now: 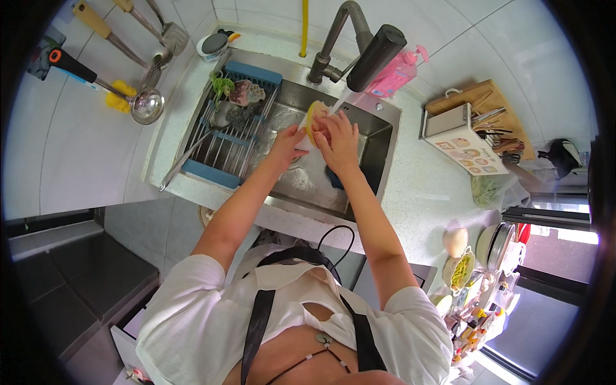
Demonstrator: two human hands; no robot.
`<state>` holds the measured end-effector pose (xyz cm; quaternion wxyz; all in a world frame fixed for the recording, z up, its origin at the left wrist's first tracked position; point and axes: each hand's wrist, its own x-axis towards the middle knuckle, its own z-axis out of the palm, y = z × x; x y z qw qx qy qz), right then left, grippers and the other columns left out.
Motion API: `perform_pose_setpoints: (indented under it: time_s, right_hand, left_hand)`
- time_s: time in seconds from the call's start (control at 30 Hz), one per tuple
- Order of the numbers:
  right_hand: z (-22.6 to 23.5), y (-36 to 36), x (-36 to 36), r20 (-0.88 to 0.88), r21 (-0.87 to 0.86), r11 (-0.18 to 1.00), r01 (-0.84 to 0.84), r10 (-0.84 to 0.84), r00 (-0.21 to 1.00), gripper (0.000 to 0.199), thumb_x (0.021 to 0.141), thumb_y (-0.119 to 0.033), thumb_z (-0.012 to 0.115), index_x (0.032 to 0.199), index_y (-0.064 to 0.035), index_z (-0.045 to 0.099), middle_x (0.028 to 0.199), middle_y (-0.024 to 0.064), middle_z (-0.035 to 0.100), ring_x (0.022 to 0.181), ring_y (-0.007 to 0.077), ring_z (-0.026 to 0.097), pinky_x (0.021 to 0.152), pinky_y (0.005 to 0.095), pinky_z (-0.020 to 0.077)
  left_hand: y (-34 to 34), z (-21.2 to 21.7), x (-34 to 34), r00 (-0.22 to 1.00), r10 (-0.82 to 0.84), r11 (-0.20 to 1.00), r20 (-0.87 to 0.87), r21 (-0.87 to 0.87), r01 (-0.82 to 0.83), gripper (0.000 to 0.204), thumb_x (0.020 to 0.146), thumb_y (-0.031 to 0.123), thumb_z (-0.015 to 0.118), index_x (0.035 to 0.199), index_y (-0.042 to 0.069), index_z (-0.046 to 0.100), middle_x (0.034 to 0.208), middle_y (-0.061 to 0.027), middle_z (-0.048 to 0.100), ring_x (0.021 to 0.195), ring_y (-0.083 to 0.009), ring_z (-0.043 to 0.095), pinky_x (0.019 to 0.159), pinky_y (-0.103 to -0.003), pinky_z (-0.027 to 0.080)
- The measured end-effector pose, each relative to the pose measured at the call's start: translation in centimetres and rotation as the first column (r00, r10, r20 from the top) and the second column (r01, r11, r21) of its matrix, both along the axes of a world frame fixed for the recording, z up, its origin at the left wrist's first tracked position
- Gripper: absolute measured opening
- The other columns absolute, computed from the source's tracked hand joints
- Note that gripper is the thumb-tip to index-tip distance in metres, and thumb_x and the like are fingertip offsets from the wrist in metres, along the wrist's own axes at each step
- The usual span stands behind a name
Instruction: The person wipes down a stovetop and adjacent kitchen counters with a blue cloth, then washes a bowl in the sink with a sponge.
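Observation:
Over the steel sink [301, 192], my left hand [287, 145] is closed on the near-left side of a small pale thing with a yellow edge [312, 120]. Its kind is not clear, since fingers cover much of it. My right hand [337, 138] presses its bent fingers against the same thing from the right. Water runs from the dark faucet [375, 58] down onto the pale thing and the right fingers. Something dark blue lies in the sink below my right wrist, partly hidden.
Across the sink's left side sits a rack with blue ends [212, 173], holding green leaves, a scrubber and a long-handled utensil. A pink pump bottle [394, 74] stands behind the faucet. Utensils hang on the left wall. A white utensil holder [465, 144] and food dishes line the right.

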<state>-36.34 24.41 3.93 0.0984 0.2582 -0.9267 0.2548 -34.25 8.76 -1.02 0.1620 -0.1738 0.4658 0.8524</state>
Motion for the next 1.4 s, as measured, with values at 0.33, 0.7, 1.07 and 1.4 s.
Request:
perform_pose_setpoints:
  time_s: [0.33, 0.7, 1.07, 1.4]
  right_hand:
    - [-2.6, -0.3, -4.6, 0.353, -0.621, 0.75, 0.229, 0.007, 0.936, 0.038, 0.09, -0.033, 0.043, 0.111, -0.0039, 0.055, 0.099, 0.0115, 0.057, 0.092, 0.0243, 0.053, 0.084, 0.031, 0.0397]
    - [-7.7, 1.2, -2.9, 0.517, -0.512, -0.056, 0.857, 0.777, 0.36, 0.043, 0.088, -0.046, 0.041, 0.11, -0.0124, 0.056, 0.104, 0.0053, 0.061, 0.096, 0.0204, 0.058, 0.082, 0.0388, 0.0479]
    - [-4.6, 2.0, -4.4, 0.671, -0.578, 0.112, 0.808, 0.628, 0.393, 0.052, 0.085, -0.053, 0.047, 0.111, -0.0088, 0.053, 0.109, 0.008, 0.058, 0.096, 0.0221, 0.058, 0.085, 0.0387, 0.0463]
    - [-1.4, 3.6, -6.0, 0.707, -0.704, 0.414, 0.577, 0.483, 0.517, 0.041, 0.086, -0.042, 0.055, 0.102, -0.0047, 0.058, 0.096, 0.0052, 0.059, 0.086, 0.014, 0.057, 0.075, 0.0286, 0.0466]
  left_hand:
    - [0.6, 1.8, 0.9, 0.95, -0.145, 0.961, -0.276, -0.268, 0.069, 0.017, 0.088, 0.023, 0.056, 0.091, 0.006, 0.06, 0.076, 0.0052, 0.055, 0.065, -0.0033, 0.044, 0.059, -0.019, 0.036]
    - [1.1, 1.5, 1.9, 0.963, -0.007, 0.97, -0.269, 0.232, 0.072, 0.031, 0.088, 0.026, 0.058, 0.109, 0.003, 0.053, 0.102, -0.0035, 0.058, 0.093, -0.0125, 0.054, 0.082, -0.029, 0.045]
    - [-1.5, 2.2, 0.4, 0.927, -0.323, 0.937, -0.192, 0.073, 0.341, 0.045, 0.086, 0.027, 0.059, 0.123, 0.005, 0.044, 0.116, -0.0064, 0.053, 0.11, -0.0198, 0.049, 0.092, -0.039, 0.041]
    - [-2.9, 4.2, -1.2, 0.859, -0.489, 0.768, -0.151, 0.391, 0.507, 0.052, 0.085, 0.024, 0.061, 0.129, 0.006, 0.04, 0.124, -0.0133, 0.049, 0.114, -0.0311, 0.049, 0.09, -0.053, 0.043]
